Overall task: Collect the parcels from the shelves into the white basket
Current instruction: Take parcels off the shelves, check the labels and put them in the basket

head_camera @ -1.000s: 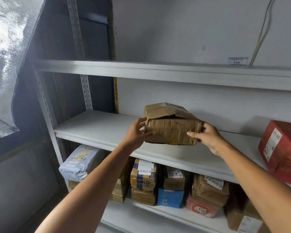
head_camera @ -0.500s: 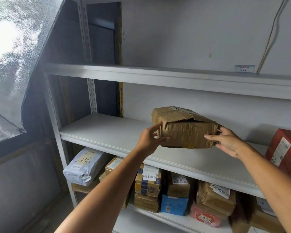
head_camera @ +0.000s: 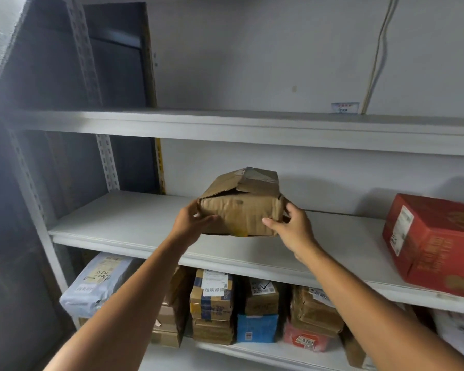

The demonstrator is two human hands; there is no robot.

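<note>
A crumpled brown cardboard parcel (head_camera: 241,207) wrapped in tape is on the middle shelf (head_camera: 134,231), with its top flap partly lifted. My left hand (head_camera: 190,223) grips its left end, thumb on the front face. My right hand (head_camera: 292,228) grips its right end, thumb across the front lower corner. Whether the parcel still rests on the shelf or is held just above it cannot be told. The white basket is not in view.
A large red box (head_camera: 434,242) stands at the right of the same shelf. The lower shelf holds several parcels: a white mailer bag (head_camera: 97,285), brown boxes (head_camera: 212,298), a blue box (head_camera: 256,328), a red packet (head_camera: 304,338). An upper shelf (head_camera: 225,124) runs above.
Both hands have closed tighter round the parcel's ends, the right thumb now on its front. The parcel has turned a little between the hands and shifted slightly in view.
</note>
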